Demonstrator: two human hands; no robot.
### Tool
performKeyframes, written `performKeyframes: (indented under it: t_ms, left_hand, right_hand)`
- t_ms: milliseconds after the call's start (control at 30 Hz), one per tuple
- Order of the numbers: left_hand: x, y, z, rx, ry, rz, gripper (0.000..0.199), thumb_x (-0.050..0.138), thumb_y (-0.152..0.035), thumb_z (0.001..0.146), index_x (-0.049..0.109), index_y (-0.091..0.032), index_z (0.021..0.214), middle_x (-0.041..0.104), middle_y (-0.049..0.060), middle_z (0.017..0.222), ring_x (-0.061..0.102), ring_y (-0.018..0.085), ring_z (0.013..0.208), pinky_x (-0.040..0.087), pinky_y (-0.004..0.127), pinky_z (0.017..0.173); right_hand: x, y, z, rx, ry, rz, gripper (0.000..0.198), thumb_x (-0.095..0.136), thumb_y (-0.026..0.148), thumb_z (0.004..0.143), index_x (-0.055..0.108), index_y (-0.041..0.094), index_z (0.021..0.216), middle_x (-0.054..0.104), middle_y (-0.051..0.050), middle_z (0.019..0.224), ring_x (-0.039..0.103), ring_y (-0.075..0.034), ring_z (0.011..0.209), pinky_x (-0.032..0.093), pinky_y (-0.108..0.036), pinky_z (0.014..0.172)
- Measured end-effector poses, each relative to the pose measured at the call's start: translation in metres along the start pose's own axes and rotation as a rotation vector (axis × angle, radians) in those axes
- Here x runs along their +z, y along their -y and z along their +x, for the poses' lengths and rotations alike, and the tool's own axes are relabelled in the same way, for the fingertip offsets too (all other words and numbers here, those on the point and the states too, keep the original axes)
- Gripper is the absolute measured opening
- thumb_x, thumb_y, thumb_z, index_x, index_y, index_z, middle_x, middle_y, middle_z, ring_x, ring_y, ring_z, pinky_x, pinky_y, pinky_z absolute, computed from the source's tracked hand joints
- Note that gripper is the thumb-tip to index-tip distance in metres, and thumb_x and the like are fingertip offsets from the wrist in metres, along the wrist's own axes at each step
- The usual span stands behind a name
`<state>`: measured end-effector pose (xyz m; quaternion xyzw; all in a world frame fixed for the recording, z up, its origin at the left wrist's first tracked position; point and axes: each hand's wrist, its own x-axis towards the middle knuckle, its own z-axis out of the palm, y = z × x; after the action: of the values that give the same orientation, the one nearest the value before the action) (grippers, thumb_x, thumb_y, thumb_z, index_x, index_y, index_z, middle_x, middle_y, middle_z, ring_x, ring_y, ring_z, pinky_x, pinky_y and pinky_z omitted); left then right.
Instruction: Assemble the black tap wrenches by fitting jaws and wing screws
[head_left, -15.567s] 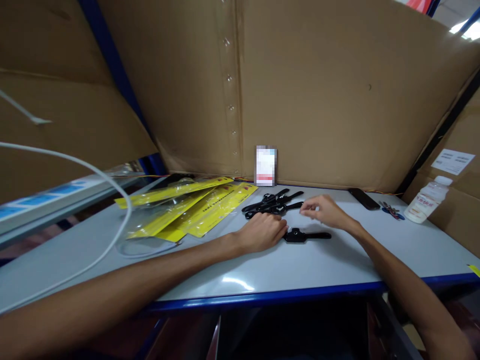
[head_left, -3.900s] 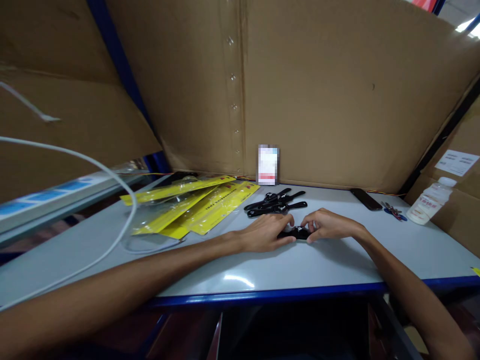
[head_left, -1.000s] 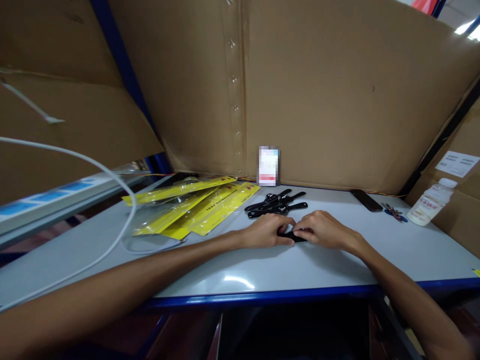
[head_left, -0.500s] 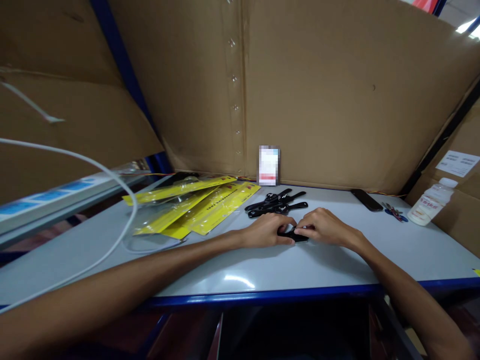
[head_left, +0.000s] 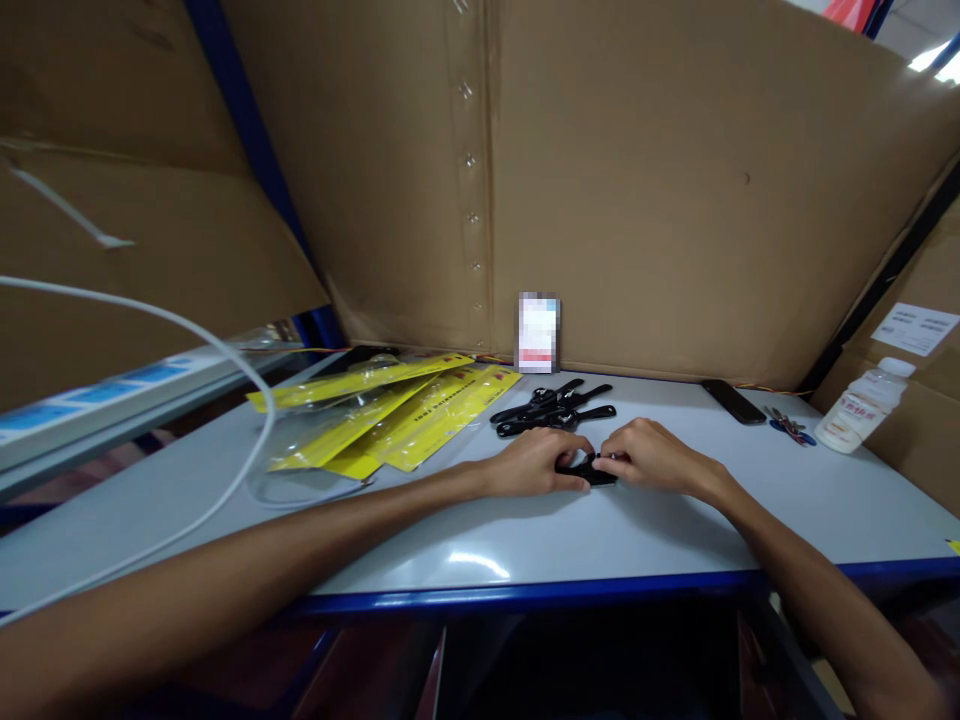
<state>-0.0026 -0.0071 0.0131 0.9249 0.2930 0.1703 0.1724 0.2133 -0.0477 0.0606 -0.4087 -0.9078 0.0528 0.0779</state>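
A small black hand tool (head_left: 600, 478) lies low over the table's front half, partly hidden by my fingers, so its exact kind is not clear. My left hand (head_left: 536, 462) is closed on its left end, thumb along the near side. From the right, my right hand (head_left: 643, 453) pinches at the tool's upper edge with thumb and fingertips. Just behind my hands lies a pile of several similar black tools (head_left: 551, 408) with handles pointing to the right.
Yellow-and-clear packages (head_left: 442, 420) overlap on the left. A white cable (head_left: 259, 400) loops in front of a power strip (head_left: 97, 395). A lit screen (head_left: 538, 335) leans on the cardboard. At right are a dark phone (head_left: 733, 400), keys (head_left: 787, 428) and a bottle (head_left: 862, 405).
My right fingertips have shifted very slightly to the right at the black tool. My left hand keeps its hold, and everything else stays in place.
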Motion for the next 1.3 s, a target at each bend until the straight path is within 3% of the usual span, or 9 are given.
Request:
performKeyframes:
  t_ms: [133, 233, 367, 500, 733, 967, 1200, 1300]
  left_hand:
    - [0.000, 0.000, 0.000, 0.007, -0.005, 0.014, 0.031, 0.071, -0.047, 0.082, 0.066, -0.018, 0.091, 0.055, -0.003, 0.071, 0.047, 0.013, 0.062, 0.027, 0.024, 0.058]
    - [0.000, 0.001, 0.000, 0.017, -0.008, 0.016, 0.032, 0.070, -0.049, 0.082, 0.066, -0.018, 0.092, 0.055, -0.003, 0.072, 0.047, 0.013, 0.063, 0.028, 0.025, 0.059]
    - [0.001, 0.001, 0.000, 0.015, -0.009, 0.034, 0.032, 0.069, -0.048, 0.083, 0.066, -0.018, 0.093, 0.056, -0.002, 0.073, 0.048, 0.014, 0.063, 0.029, 0.026, 0.059]
    - [0.000, 0.000, 0.000, 0.002, -0.004, 0.040, 0.030, 0.071, -0.046, 0.082, 0.066, -0.017, 0.089, 0.055, -0.003, 0.071, 0.045, 0.013, 0.061, 0.027, 0.026, 0.058]
    - [-0.002, -0.002, 0.000, -0.022, 0.018, 0.019, 0.037, 0.072, -0.047, 0.082, 0.069, -0.018, 0.106, 0.057, -0.002, 0.074, 0.049, 0.014, 0.064, 0.030, 0.025, 0.060]
    - [0.000, -0.001, -0.001, -0.001, 0.000, 0.044, 0.035, 0.072, -0.046, 0.082, 0.069, -0.018, 0.104, 0.057, -0.002, 0.073, 0.048, 0.013, 0.063, 0.028, 0.024, 0.059]
    - [0.000, -0.001, -0.001, 0.006, 0.005, 0.051, 0.037, 0.071, -0.047, 0.084, 0.069, -0.019, 0.107, 0.057, -0.003, 0.073, 0.048, 0.013, 0.063, 0.029, 0.024, 0.060]
    - [0.001, 0.000, -0.001, 0.002, -0.004, 0.047, 0.041, 0.071, -0.048, 0.083, 0.069, -0.019, 0.112, 0.059, -0.002, 0.075, 0.052, 0.014, 0.065, 0.032, 0.024, 0.061]
  right_hand:
    - [0.000, 0.001, 0.000, -0.059, 0.025, 0.092, 0.022, 0.057, 0.025, 0.095, 0.074, 0.021, 0.083, 0.066, 0.001, 0.070, 0.047, -0.009, 0.060, 0.026, -0.024, 0.061]
    - [-0.002, 0.002, 0.000, -0.010, -0.003, 0.031, 0.019, 0.056, 0.024, 0.095, 0.074, 0.022, 0.087, 0.068, 0.000, 0.074, 0.050, -0.010, 0.063, 0.025, -0.025, 0.061]
    - [-0.003, 0.001, 0.000, 0.054, -0.017, -0.074, 0.022, 0.057, 0.026, 0.095, 0.070, 0.020, 0.079, 0.062, 0.000, 0.067, 0.043, -0.011, 0.059, 0.022, -0.027, 0.059]
    - [-0.001, 0.000, 0.001, 0.028, -0.015, -0.079, 0.026, 0.057, 0.028, 0.095, 0.066, 0.019, 0.073, 0.059, 0.001, 0.064, 0.039, -0.011, 0.058, 0.022, -0.027, 0.060]
    - [0.002, -0.001, 0.002, 0.025, 0.002, 0.007, 0.022, 0.060, 0.026, 0.092, 0.069, 0.019, 0.073, 0.060, 0.002, 0.064, 0.041, -0.010, 0.058, 0.025, -0.026, 0.060]
    - [0.005, -0.004, 0.003, 0.035, 0.013, 0.099, 0.013, 0.064, 0.013, 0.084, 0.072, 0.021, 0.078, 0.062, 0.004, 0.065, 0.044, -0.009, 0.058, 0.027, -0.024, 0.061]
    - [0.008, -0.007, 0.004, 0.054, -0.003, 0.041, 0.002, 0.068, 0.019, 0.086, 0.068, 0.021, 0.085, 0.058, 0.005, 0.064, 0.045, -0.009, 0.059, 0.023, -0.024, 0.058]
    - [0.008, -0.006, 0.004, 0.070, -0.019, 0.009, 0.009, 0.071, 0.024, 0.086, 0.066, 0.021, 0.092, 0.059, 0.004, 0.066, 0.047, -0.011, 0.060, 0.023, -0.024, 0.058]
